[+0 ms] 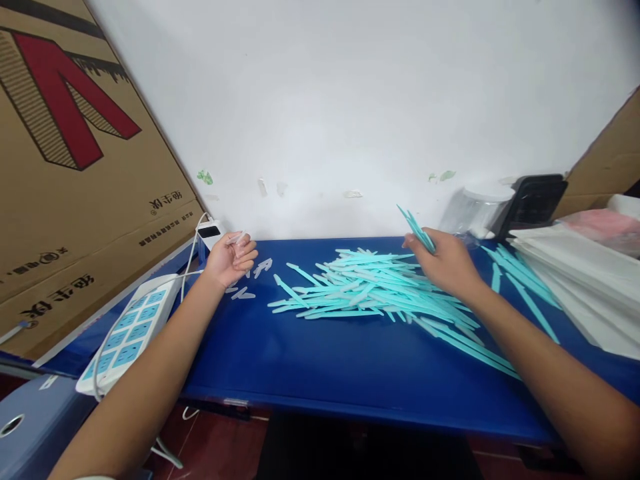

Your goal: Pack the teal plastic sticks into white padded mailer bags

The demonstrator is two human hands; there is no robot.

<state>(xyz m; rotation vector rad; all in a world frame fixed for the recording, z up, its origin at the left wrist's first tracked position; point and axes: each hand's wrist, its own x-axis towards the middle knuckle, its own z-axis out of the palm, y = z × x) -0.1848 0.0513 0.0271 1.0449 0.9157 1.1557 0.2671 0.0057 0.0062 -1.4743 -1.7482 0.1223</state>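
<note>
My right hand [444, 261] is closed round a small bunch of thin turquoise sticks [420, 232] that look like eyebrow razors, their narrow ends pointing up and left. Below and beside it spreads a large heap of the same razors [360, 287], many with pale translucent covers at one end. On the left, my left hand [231, 259] is turned palm up with curled fingers, and a small clear plastic cover [241, 237] shows at its fingertips. Several loose clear covers [263, 267] lie on the blue table just right of that hand.
A white power strip [135, 333] with cables lies under my left forearm. A large cardboard box [90, 200] stands at the left. More razors [530, 287], white bags [575, 280], a clear tub [483, 207] and a black stand [533, 200] are at the right. The wall borders the blue table [300, 367].
</note>
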